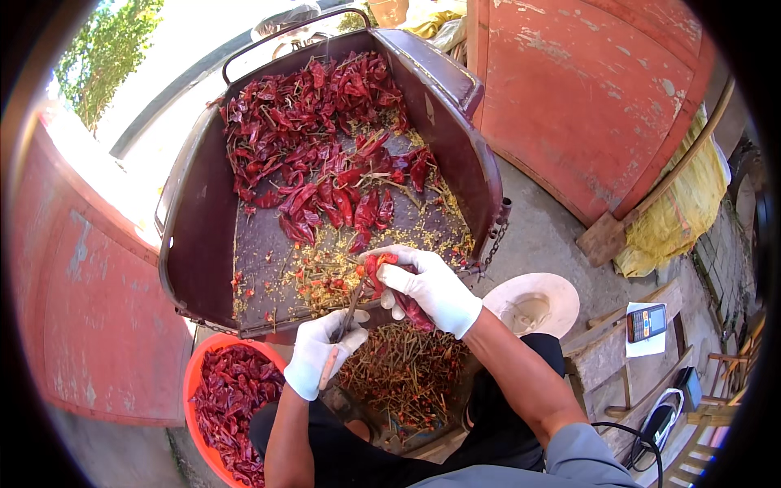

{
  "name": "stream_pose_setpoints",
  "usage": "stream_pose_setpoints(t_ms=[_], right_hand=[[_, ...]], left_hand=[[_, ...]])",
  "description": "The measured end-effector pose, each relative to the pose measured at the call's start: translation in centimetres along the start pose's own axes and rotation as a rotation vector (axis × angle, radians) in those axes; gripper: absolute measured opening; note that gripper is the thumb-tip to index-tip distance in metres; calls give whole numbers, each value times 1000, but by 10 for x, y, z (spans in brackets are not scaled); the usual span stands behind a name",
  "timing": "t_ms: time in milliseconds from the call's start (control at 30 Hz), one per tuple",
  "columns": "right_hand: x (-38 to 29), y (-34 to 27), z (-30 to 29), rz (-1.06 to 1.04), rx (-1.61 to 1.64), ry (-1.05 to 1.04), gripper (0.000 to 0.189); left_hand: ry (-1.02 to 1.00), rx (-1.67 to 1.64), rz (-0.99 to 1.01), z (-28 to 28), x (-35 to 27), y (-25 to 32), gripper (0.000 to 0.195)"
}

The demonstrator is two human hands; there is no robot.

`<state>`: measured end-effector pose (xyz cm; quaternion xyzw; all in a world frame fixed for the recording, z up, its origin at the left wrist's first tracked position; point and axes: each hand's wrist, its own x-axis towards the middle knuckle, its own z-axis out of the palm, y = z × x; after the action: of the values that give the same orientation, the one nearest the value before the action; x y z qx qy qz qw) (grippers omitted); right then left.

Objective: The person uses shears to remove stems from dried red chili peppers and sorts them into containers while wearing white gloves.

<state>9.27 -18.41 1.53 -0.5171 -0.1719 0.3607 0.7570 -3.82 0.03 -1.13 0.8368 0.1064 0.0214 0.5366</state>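
My left hand point(326, 351), in a white glove, is closed around a pair of scissors point(351, 311) with an orange-pink handle; the blades point up towards the chili my other hand holds. My right hand point(427, 287), also gloved in white, grips dried red chili peppers point(410, 308) at the front edge of a cart bed. Inside the maroon metal cart bed point(198, 262) lies a large heap of dried red chilies point(311, 116), with yellow seeds and bits of stem scattered nearer me. Cut stems point(409, 372) are piled on the ground between my legs.
An orange-red basin point(190, 390) full of dried chilies stands at lower left. A pale hat point(537, 305) lies right of my right hand. Beyond it, a wooden bench point(601, 369) holds a phone point(647, 323). Red metal doors point(586, 91) flank the cart, and a chain hangs at its corner.
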Motion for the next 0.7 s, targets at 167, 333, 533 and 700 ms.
stream_pose_setpoints(t_ms=[167,333,533,700], right_hand=[[-1,1,-4,-13,-105,33,26],[2,9,4,-9,-31,94,18],[5,31,1,186,425,12,16],[6,27,3,120,305,28,15]], left_hand=[[-148,-221,-145,-3,-4,12,27],[152,155,150,8,-5,-4,28],[545,909,525,-2,-3,-1,43],[526,712,539,7,1,1,39]])
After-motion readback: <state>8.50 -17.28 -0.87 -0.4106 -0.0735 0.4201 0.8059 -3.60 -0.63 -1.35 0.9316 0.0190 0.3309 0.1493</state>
